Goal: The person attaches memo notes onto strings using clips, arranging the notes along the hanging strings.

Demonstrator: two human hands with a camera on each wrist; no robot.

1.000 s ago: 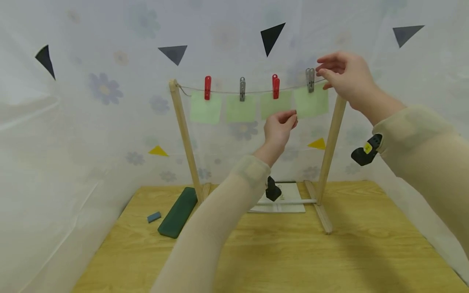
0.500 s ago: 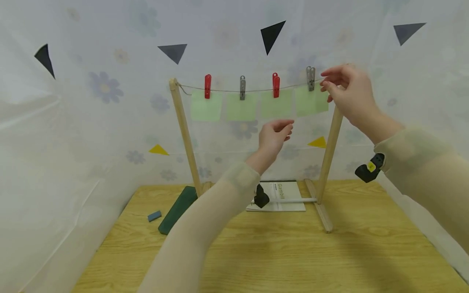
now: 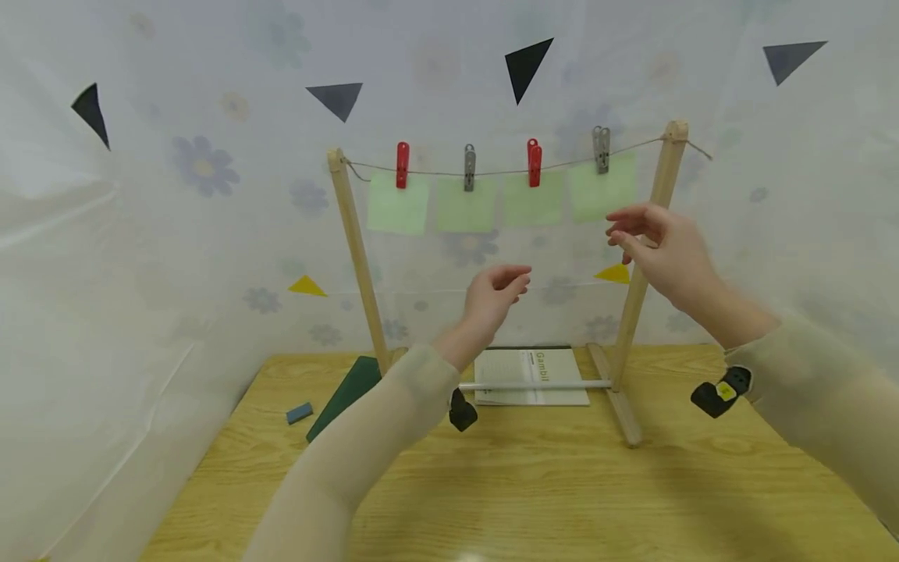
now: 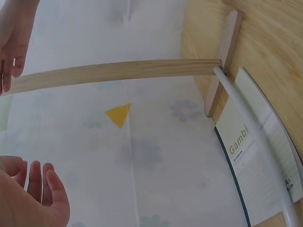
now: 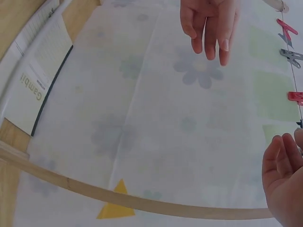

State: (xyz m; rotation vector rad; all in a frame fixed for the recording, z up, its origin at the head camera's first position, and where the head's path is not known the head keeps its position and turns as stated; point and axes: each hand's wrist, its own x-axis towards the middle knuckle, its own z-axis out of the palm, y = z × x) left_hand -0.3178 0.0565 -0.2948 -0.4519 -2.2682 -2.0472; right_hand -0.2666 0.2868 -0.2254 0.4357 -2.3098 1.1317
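Note:
Several pale green paper sheets hang in a row from a string, each pinned by a clothespin. Red and grey pins alternate, from the red clothespin at the left to the grey clothespin holding the rightmost sheet. My left hand is in the air below the row, fingers loosely bent and holding nothing. Just under the rightmost sheet is my right hand, before the right post. Its fingers are relaxed, with nothing between them.
The wooden stand has a white crossbar low down, with a notebook under it. A dark green case and a blue eraser-like block lie at the table's left. A flowered sheet with triangles hangs behind.
Both hands have lowered away from the hanging row, the left also moving left. The right hand has left the string near the right post, whose top now shows. The sheets stay pinned.

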